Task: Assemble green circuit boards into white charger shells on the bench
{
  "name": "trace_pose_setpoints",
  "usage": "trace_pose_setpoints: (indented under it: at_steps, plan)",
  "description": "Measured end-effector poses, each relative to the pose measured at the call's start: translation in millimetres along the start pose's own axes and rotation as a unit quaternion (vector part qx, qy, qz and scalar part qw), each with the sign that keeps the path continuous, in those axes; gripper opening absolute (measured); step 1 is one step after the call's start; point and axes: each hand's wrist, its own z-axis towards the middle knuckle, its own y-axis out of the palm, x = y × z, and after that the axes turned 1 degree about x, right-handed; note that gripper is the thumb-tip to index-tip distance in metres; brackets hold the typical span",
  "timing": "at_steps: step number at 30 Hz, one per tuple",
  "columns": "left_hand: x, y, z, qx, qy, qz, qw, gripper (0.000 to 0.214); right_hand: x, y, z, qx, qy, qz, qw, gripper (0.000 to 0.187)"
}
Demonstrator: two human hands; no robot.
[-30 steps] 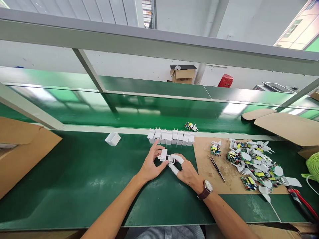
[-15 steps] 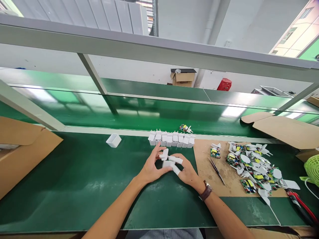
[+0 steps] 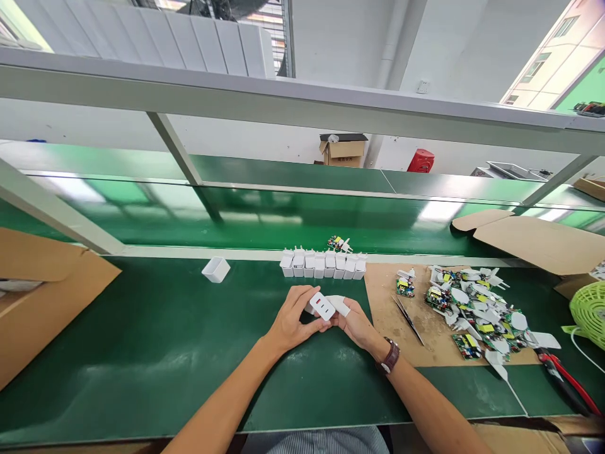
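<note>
Both my hands meet at the middle of the green bench around one white charger housing [image 3: 322,304], whose face with two small ports points up at me. My left hand [image 3: 293,321] curls round its left side. My right hand [image 3: 353,323], with white finger cots on two fingers and a brown wristwatch, grips its right side. Just behind them stands a row of several white charger housings [image 3: 323,263]. To the right a heap of green circuit boards and white plug parts [image 3: 477,309] lies on a cardboard sheet [image 3: 425,328].
A lone white shell [image 3: 216,269] lies at the left. Tweezers [image 3: 408,319] rest on the cardboard. A single board with a plug [image 3: 339,243] sits on the conveyor belt behind. Cardboard boxes [image 3: 42,296] flank both sides; red-handled cutters [image 3: 564,378] and a green fan [image 3: 590,313] are far right.
My hands have closed together on the housing and turned it so its port face points up. The camera view has tilted slightly.
</note>
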Motion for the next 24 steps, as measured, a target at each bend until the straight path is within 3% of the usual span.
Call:
trace_pose_setpoints:
  at_steps: [14,18,20,24]
  plan:
    - [3,-3.2,3,-0.008,0.016,-0.007,1.0,0.074,6,-8,2,-0.001,-0.017,-0.039,0.999,0.047]
    - [2,-5.9,3,-0.018,0.014,-0.039,0.999,0.086,6,-11,1,0.021,-0.077,-0.121,0.989,0.041]
    - [1,-7.3,2,-0.017,-0.003,-0.054,0.998,0.091,7,-11,0,0.048,-0.168,-0.21,0.962,0.035]
    - [-1,-9.1,0,-0.007,-0.031,-0.055,0.998,0.078,5,-10,-5,0.04,-0.332,-0.428,0.84,0.023]
